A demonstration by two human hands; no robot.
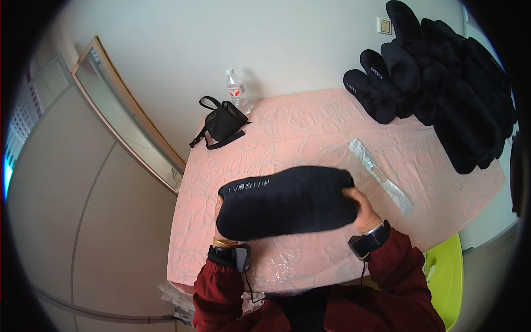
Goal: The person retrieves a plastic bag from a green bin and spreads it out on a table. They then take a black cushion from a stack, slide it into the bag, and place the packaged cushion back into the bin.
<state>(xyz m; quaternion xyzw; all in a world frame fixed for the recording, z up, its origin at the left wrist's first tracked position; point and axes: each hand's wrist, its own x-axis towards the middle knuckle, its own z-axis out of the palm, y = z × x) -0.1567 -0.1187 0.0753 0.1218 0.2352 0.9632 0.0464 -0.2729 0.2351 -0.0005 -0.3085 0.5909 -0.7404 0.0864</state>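
A plump black cushion with pale lettering along its upper left edge is held crosswise above the near part of the table. My right hand grips its right end, thumb on the front face. At the other end, my left hand holds on from behind, its fingers mostly hidden by the cushion. To the right on the tabletop lies a crumpled strip of clear plastic wrapping. More clear plastic film lies under my forearms.
A pink patterned cloth covers the table. Many similar black cushions are heaped at the far right. A black mesh pouch with straps and a water bottle stand far left. A lime-green chair is at the lower right.
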